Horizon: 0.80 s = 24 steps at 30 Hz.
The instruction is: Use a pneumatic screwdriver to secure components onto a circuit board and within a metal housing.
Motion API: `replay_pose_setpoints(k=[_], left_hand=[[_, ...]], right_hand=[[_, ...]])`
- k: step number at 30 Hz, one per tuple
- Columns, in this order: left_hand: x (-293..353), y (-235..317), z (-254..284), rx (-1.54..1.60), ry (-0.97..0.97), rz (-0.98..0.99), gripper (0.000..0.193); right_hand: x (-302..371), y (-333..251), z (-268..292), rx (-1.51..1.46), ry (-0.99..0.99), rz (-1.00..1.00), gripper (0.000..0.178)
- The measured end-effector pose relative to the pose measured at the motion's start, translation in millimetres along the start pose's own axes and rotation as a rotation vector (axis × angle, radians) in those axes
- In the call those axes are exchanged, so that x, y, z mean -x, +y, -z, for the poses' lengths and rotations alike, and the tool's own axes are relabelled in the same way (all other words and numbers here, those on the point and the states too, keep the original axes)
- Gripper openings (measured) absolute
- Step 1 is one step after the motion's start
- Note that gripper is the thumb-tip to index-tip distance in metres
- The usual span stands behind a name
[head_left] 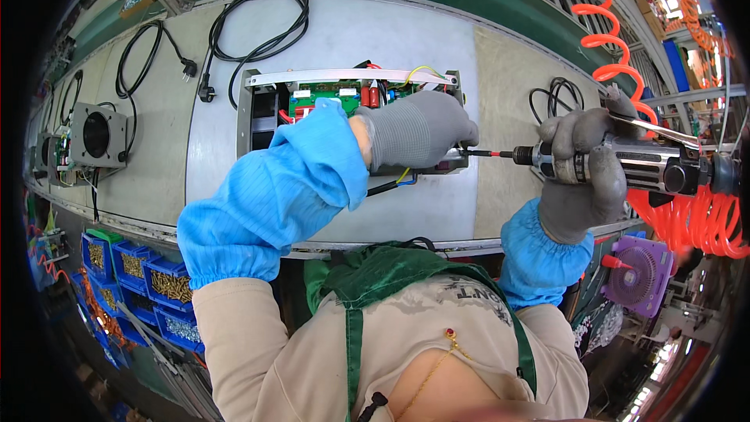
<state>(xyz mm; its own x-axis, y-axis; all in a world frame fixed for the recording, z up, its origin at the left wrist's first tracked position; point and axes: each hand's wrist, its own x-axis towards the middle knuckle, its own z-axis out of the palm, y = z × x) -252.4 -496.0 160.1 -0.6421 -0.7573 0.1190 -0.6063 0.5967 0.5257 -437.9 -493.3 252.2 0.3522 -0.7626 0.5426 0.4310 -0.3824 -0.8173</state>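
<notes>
On the bench lies a metal-framed electrical unit point(336, 77) with a green circuit board point(332, 94), red components and loose wires. My left hand point(426, 129), in a grey glove, reaches over it with curled fingers at its right end. Whatever those fingers pinch is hidden beneath the glove. My right hand point(582, 152), also gloved, is wrapped round a silver-and-black air screwdriver point(652, 168) held level. Its thin bit point(492, 154) points left, and the tip ends beside my left fingertips at the unit's end panel.
Orange coiled air hose point(601, 39) hangs at the right. Black power cords point(262, 51) lie coiled along the bench. Another grey unit with a round opening point(95, 134) stands at left. Blue bins of screws point(168, 285) sit below the front edge; a purple fan point(639, 275) is at lower right.
</notes>
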Motion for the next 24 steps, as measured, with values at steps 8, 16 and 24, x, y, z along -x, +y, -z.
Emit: replay_pose_setpoints(k=[8,16,24], left_hand=[[-11.1,2.7,16.1,-0.027,-0.065,0.025,0.025],[-9.4,6.1,14.7,-0.047,-0.058,0.093,0.026],[-6.2,-7.4,16.8,0.191,-0.109,-0.013,0.032]], right_hand=[[-1.2,2.5,1.2,0.038,-0.055,0.016,0.056],[-4.4,6.0,9.0,-0.108,-0.056,-0.024,0.061],[-6.8,6.1,4.9,0.040,-0.081,0.024,0.061]])
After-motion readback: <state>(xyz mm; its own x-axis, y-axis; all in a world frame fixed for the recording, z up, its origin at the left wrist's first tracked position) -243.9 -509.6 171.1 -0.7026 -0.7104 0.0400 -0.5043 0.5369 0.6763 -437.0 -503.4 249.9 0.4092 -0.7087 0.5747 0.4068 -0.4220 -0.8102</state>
